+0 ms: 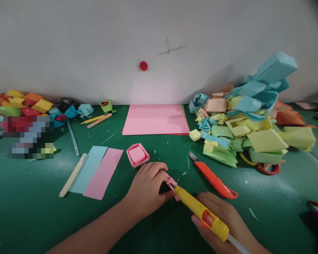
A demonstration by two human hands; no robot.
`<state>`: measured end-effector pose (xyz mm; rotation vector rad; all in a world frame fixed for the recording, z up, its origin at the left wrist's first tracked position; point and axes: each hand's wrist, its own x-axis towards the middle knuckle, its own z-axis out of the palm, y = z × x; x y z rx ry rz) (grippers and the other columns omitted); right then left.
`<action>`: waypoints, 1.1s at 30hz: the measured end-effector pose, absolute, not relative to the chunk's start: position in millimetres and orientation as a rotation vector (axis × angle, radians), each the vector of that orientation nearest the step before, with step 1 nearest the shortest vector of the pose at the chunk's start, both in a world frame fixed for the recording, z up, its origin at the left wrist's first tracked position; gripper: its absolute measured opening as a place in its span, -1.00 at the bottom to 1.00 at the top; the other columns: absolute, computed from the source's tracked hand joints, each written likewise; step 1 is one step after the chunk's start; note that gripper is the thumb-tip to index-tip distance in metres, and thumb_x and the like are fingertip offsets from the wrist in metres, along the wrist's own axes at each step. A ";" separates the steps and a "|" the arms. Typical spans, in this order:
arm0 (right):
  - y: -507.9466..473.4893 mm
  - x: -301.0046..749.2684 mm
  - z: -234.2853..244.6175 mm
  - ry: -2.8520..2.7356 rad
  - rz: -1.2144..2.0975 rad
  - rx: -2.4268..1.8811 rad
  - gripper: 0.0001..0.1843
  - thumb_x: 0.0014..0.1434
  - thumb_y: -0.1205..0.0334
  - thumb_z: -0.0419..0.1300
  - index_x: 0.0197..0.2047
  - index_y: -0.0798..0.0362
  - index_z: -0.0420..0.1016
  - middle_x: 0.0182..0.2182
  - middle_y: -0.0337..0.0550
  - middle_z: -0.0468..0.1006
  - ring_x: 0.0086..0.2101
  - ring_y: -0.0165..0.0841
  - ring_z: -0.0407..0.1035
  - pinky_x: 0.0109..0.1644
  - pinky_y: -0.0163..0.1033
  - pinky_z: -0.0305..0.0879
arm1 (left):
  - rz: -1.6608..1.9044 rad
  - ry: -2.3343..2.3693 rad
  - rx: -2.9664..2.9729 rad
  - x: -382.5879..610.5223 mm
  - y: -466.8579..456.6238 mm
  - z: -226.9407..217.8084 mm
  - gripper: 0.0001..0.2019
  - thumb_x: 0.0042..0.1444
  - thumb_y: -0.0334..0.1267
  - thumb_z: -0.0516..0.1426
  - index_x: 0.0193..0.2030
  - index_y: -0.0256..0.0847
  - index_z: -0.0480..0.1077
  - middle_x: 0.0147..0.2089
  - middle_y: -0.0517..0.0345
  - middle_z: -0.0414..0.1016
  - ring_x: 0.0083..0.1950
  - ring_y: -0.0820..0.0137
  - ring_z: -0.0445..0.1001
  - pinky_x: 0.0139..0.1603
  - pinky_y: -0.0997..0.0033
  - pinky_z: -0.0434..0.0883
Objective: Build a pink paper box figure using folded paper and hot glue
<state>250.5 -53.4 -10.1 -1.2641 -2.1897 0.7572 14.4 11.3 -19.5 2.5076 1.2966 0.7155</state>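
1 pink paper pc [171, 180] pinched btwn L fingers [159, 177]; R fingers [211, 200] wrapped rnd yellow glue gun [193, 205].

A head-worn camera looks forward and down across the close green table [37, 204] toward the wall [82, 53].

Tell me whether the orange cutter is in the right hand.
No, the orange cutter lies on the green table while the right hand holds the yellow glue gun.
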 end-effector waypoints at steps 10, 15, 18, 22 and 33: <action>-53.5 247.2 -9.1 -2.205 0.702 -1.296 -0.72 0.41 0.14 0.03 -0.34 -0.02 0.36 -0.46 -0.19 0.42 -0.44 -0.33 0.35 -0.43 -0.26 0.23 | 0.671 1.291 2.511 13.9 11.0 -19.4 -0.72 0.00 -0.18 0.44 -0.29 -0.17 0.45 0.03 0.07 0.52 -0.01 0.14 0.50 -0.05 0.13 0.43; -56.0 245.1 -16.6 -2.176 0.651 -1.305 -0.74 0.37 0.15 0.05 -0.38 -0.02 0.33 -0.48 -0.18 0.42 -0.46 -0.31 0.33 -0.47 -0.24 0.18 | 0.693 1.281 2.531 14.2 12.1 -19.2 -0.75 0.03 -0.18 0.42 -0.28 -0.16 0.45 0.02 0.07 0.53 -0.03 0.16 0.50 -0.06 0.15 0.44; -57.7 244.0 -21.0 -2.153 0.607 -1.320 -0.73 0.35 0.15 0.04 -0.40 -0.03 0.31 -0.50 -0.17 0.40 -0.47 -0.29 0.32 -0.47 -0.21 0.15 | 0.704 1.275 2.533 14.5 12.0 -19.9 -0.74 0.01 -0.20 0.42 -0.29 -0.17 0.44 0.01 0.06 0.53 -0.03 0.16 0.49 -0.06 0.13 0.43; -58.1 243.9 -23.4 -2.179 0.601 -1.332 -0.71 0.38 0.13 0.00 -0.37 -0.01 0.35 -0.47 -0.16 0.42 -0.45 -0.28 0.33 -0.45 -0.22 0.19 | 0.692 1.271 2.532 14.5 11.2 -19.8 -0.74 0.01 -0.21 0.43 -0.29 -0.17 0.44 0.02 0.06 0.53 -0.03 0.16 0.49 -0.06 0.12 0.43; -53.8 247.3 -13.1 -2.234 0.634 -1.284 -0.71 0.39 0.12 0.05 -0.38 -0.02 0.33 -0.49 -0.21 0.42 -0.47 -0.35 0.36 -0.47 -0.26 0.20 | 0.696 1.280 2.545 14.1 11.7 -19.3 -0.71 -0.01 -0.18 0.44 -0.30 -0.17 0.43 0.01 0.06 0.53 -0.04 0.16 0.50 -0.08 0.15 0.43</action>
